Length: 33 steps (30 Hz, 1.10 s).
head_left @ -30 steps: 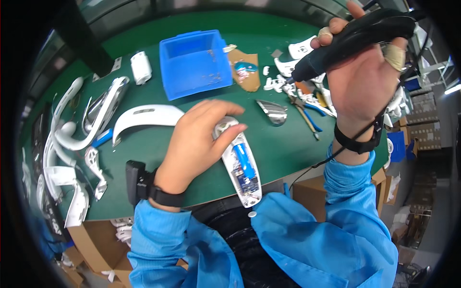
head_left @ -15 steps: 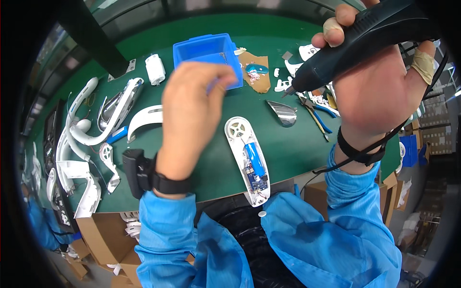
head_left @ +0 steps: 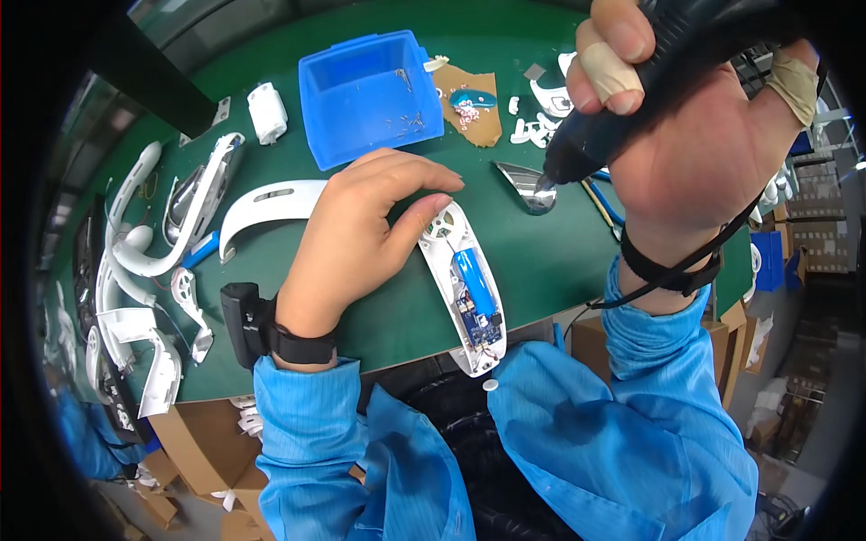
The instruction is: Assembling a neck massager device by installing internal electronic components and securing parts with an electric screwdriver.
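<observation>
A long white plastic housing (head_left: 432, 261) lies at the near edge of the table, with a blue battery cell (head_left: 475, 281) and a blue circuit board (head_left: 483, 331) inside. Over its far end is my left hand (head_left: 365, 207), thumb and forefinger curved with a gap between them; nothing shows in it. The thumb overlaps the housing's rim, and I cannot tell whether it touches. Raised at the right, my right hand (head_left: 686, 153) grips a black electric screwdriver (head_left: 622, 108), its tip pointing down and left over a shiny grey wedge-shaped piece (head_left: 528, 187).
Beyond my left hand stands a blue bin (head_left: 361, 99) with small screws inside. Beside it lies a brown cardboard piece (head_left: 483, 131) bearing small parts. White curved shells (head_left: 271, 203) lie to the left. Pliers (head_left: 600, 203) are partly hidden below the screwdriver.
My left hand has come down from in front of the blue bin to the housing's far end, and its fingers have opened. The screwdriver has shifted slightly, its tip now lower.
</observation>
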Each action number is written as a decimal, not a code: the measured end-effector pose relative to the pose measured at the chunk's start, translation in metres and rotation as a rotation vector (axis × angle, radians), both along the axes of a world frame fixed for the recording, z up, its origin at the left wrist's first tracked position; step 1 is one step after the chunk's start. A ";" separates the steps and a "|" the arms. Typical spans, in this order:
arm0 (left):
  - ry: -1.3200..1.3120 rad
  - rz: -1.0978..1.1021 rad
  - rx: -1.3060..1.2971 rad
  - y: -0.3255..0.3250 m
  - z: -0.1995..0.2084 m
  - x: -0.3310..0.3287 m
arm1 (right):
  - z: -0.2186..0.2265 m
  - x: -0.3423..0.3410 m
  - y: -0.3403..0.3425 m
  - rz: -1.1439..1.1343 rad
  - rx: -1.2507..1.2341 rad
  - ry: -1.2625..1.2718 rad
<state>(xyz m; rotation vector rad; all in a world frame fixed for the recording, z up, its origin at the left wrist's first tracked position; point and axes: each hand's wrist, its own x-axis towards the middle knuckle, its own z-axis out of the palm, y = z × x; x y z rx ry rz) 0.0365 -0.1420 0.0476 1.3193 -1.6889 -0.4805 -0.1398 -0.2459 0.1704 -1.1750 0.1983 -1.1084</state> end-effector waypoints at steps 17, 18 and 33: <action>-0.112 -0.171 0.064 0.005 -0.015 0.007 | -0.079 -0.005 0.010 0.389 -0.188 0.061; -0.110 -0.175 0.064 0.005 -0.015 0.006 | -0.082 -0.001 0.009 0.391 -0.184 0.064; -0.068 -0.174 0.049 0.003 -0.018 0.004 | -0.082 -0.006 0.003 0.436 -0.239 0.069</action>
